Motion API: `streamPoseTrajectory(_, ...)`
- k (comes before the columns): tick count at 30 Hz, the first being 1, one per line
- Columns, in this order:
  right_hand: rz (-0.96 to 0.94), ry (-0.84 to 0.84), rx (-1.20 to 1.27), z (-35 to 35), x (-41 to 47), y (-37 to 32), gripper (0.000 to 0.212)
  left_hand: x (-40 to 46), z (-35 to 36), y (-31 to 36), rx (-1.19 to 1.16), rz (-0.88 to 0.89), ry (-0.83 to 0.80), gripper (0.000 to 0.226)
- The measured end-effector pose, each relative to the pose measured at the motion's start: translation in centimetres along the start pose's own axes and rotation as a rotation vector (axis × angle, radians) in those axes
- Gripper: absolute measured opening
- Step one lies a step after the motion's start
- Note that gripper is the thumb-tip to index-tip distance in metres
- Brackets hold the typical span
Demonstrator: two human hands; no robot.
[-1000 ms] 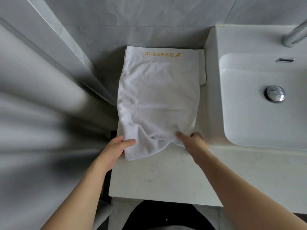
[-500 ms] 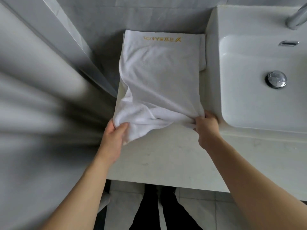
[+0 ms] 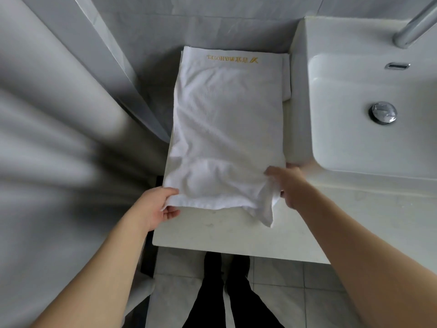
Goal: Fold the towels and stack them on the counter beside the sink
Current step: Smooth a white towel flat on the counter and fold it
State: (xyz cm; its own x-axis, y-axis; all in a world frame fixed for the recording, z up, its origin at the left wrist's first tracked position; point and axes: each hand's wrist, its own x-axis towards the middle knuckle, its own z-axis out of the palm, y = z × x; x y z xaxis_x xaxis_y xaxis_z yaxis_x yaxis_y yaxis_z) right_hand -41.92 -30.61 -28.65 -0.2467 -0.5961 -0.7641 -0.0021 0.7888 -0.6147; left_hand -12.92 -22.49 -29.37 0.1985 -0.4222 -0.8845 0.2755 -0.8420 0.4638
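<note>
White terry, long axis running 6 to 12 o'clock: towel [image 3: 227, 129] lying on the counter [image 3: 212, 235] just left of the sink [image 3: 369, 129], near short edge toward the viewer, far short edge against the tiled wall.

Nearest, at 6 o'clock: dark trouser legs [image 3: 227, 292] over pale floor tiles [image 3: 295, 299], below the counter's front edge.

At 7 o'clock: left hand [image 3: 153, 207] pinching the near-left corner of the towel, thumb on top of the cloth, fingers curled beneath it, forearm reaching in from the lower left.

At 4 o'clock: right hand [image 3: 287, 185] at the near-right corner, blurred; thumb lying over the cloth, fingers curled behind a loose flap hanging down past the near edge toward 6 o'clock. Grip appears closed on the fabric, though exact finger positions cannot be told.

Middle: towel surface rumpled near the hands, a raised fold crossing from 9 to 3 o'clock just beyond them, flatter further out.

Far end, at 12 o'clock: gold embroidered lettering [image 3: 233, 59] along the hem, upside down to the viewer. Edge of a second folded towel [image 3: 286, 79] peeking out underneath on the right, touching the sink wall.

At 2 o'clock: chrome drain plug [image 3: 382, 112] in the basin, overflow slot [image 3: 398, 66] beyond it, faucet [image 3: 416, 24] at the top right corner.

At 9 o'clock: pale blurred curtain [image 3: 47, 138].
</note>
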Motion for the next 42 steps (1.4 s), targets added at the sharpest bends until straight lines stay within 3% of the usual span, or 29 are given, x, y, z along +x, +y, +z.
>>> streamPoseTrajectory(3,0.006,-0.096,-0.25,-0.7,-0.5,3.6,0.038,0.6,0.6,-1.2,0.133,0.108,0.111,0.013)
streamPoseTrajectory(5,0.008,-0.027,-0.386,-1.3,-0.8,5.3,0.025,0.5,0.7,-1.7,0.18,0.17,0.198,0.012)
streamPoseTrajectory(10,0.076,0.182,-0.23,-3.2,-0.8,5.7,0.017,0.6,0.0,-3.0,0.382,0.244,0.303,0.02)
streamPoseTrajectory(13,0.141,0.18,-0.214,-3.9,-1.2,5.6,0.019,0.2,0.5,-3.7,0.556,0.26,0.384,0.021)
streamPoseTrajectory(15,-0.008,0.212,-0.524,-4.0,-2.0,6.2,0.04,-0.2,1.4,-3.9,0.784,0.388,0.566,0.025)
streamPoseTrajectory(17,-0.317,0.283,-0.844,-3.5,-2.9,7.0,0.061,-0.1,2.8,-4.1,1.011,0.63,0.633,0.047)
streamPoseTrajectory(19,-0.673,0.238,-0.992,-1.6,-3.2,6.9,0.065,0.9,4.6,-3.5,1.218,0.852,0.529,0.057)
streamPoseTrajectory(21,-0.92,0.15,-1.115,0.5,-1.1,6.2,0.06,2.7,6.9,-1.9,1.404,0.933,0.401,0.06)
streamPoseTrajectory(25,-0.825,0.05,-1.288,2.7,3.9,4.2,0.061,6.7,9.4,0.0,1.56,0.918,0.305,0.062)
streamPoseTrajectory(29,-0.862,0.162,-1.392,2.4,7.1,5.6,0.074,8.7,7.9,-0.9,1.523,0.899,0.414,0.066)
streamPoseTrajectory(33,-0.846,0.166,-1.337,2.4,6.7,5.2,0.073,8.0,8.2,-0.7,1.47,0.791,0.458,0.067)
streamPoseTrajectory(38,-0.931,0.192,-1.368,2.0,7.3,5.6,0.069,9.7,10.1,3.8,1.524,0.951,0.36,0.064)
streamPoseTrajectory(42,-0.942,0.205,-1.354,0.7,8.1,5.8,0.07,11.4,7.9,4.9,1.542,0.843,0.419,0.069)
